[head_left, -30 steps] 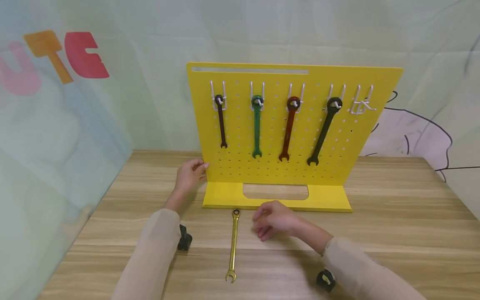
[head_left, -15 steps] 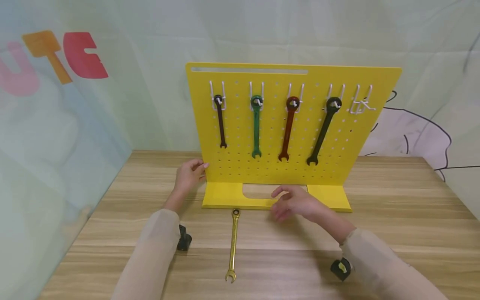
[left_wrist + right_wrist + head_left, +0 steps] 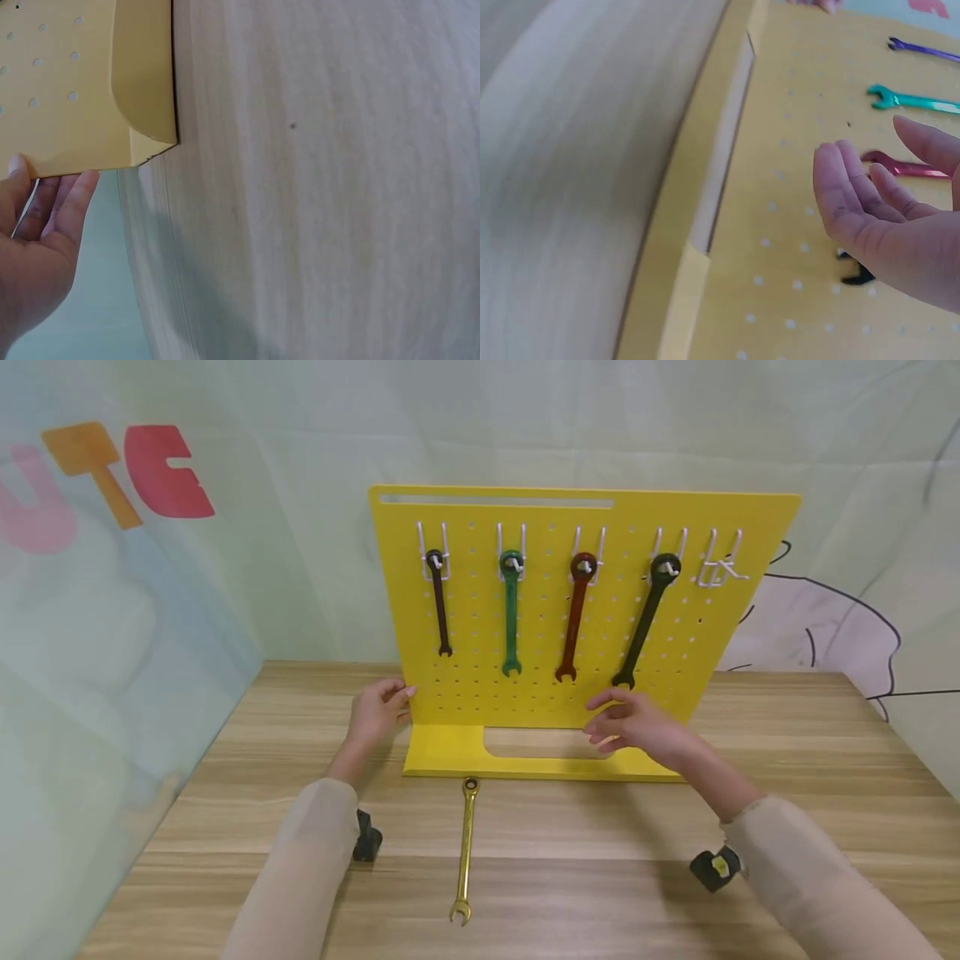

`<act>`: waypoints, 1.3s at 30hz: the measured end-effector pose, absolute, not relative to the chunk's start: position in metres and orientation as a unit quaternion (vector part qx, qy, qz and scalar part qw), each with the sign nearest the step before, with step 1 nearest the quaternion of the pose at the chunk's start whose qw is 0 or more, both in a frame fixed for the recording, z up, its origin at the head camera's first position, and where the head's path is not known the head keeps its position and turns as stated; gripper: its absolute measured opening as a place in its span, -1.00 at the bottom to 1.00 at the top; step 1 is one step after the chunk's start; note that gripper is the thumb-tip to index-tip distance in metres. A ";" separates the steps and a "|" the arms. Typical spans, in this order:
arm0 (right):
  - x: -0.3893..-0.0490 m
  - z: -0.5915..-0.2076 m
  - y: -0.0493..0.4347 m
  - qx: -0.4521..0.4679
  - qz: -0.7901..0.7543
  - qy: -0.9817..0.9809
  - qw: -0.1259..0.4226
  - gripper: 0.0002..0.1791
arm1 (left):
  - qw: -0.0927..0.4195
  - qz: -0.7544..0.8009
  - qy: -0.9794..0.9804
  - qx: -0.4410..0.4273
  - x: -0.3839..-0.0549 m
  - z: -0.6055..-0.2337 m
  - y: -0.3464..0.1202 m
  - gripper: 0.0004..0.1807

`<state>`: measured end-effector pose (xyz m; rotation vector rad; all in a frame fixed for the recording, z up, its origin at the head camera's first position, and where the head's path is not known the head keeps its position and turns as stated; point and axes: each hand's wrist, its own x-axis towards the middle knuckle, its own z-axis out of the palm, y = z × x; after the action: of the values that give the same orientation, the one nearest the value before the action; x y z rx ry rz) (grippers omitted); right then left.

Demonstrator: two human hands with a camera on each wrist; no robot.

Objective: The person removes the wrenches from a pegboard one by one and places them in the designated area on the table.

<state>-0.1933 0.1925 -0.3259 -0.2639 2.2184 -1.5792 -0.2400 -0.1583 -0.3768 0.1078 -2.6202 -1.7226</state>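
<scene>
A yellow pegboard (image 3: 697, 512) stands upright on its flat foot. My left hand (image 3: 371, 714) grips its lower left edge, the thumb (image 3: 18, 166) on the front face and the other fingers behind. My right hand (image 3: 641, 728) is in front of the board's lower right part with loosely bent fingers and nothing in them. Its fingertips are just below the open end of a black wrench (image 3: 643, 627). Also hanging by their ring ends are a dark purple wrench (image 3: 441, 614), a green wrench (image 3: 512, 622) and a red wrench (image 3: 575, 622). A gold wrench (image 3: 465, 852) lies on the table before the board.
A bare white hook (image 3: 722, 564) is fixed at the board's upper right. The wooden table (image 3: 570, 893) reaches a printed cloth backdrop (image 3: 315, 527) behind and at the left. Dark wrist devices sit below both sleeves.
My right hand has moved right and up, from beside the gold wrench to the board near the black wrench's lower end. My left hand keeps its place on the board's edge.
</scene>
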 end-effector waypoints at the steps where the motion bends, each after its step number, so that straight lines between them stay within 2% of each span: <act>1: -0.194 -0.324 0.195 -0.095 -0.562 0.798 0.196 -0.56 | 0.002 -0.549 -0.835 0.033 -0.240 -0.377 -0.158 -0.70; 21: -0.204 -0.278 0.230 -0.068 -0.551 0.821 0.130 -0.52 | 0.003 -0.543 -0.839 0.030 -0.240 -0.376 -0.158 -0.70; 39: -0.208 -0.250 0.238 -0.033 -0.565 0.822 0.062 -0.50 | 0.008 -0.541 -0.840 0.022 -0.238 -0.375 -0.158 -0.71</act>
<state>-0.2084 0.2377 -0.2503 -0.1003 2.4856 -1.7081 -0.2380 -0.1579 -0.3752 0.0690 -2.6276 -1.6929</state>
